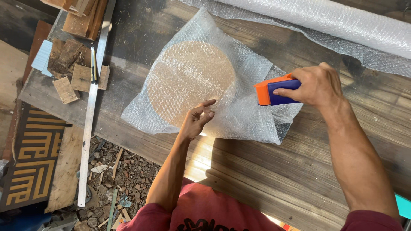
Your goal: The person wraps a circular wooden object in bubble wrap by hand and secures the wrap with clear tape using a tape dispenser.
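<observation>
Round wooden disc [190,79] wrapped in clear bubble wrap [239,115], flat on dark plank tabletop [299,171]. Left hand [196,119] unclenched, fingertips on wrap. Right hand [314,85] gripping orange-and-blue tape dispenser [274,90].

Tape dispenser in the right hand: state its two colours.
The tape dispenser is orange and dark blue, seen best in the head view, gripped by the right hand.

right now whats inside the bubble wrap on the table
A round, flat, light-brown disc shows through the bubble wrap. Its material, and anything beneath it, is hidden by the wrap.
</observation>
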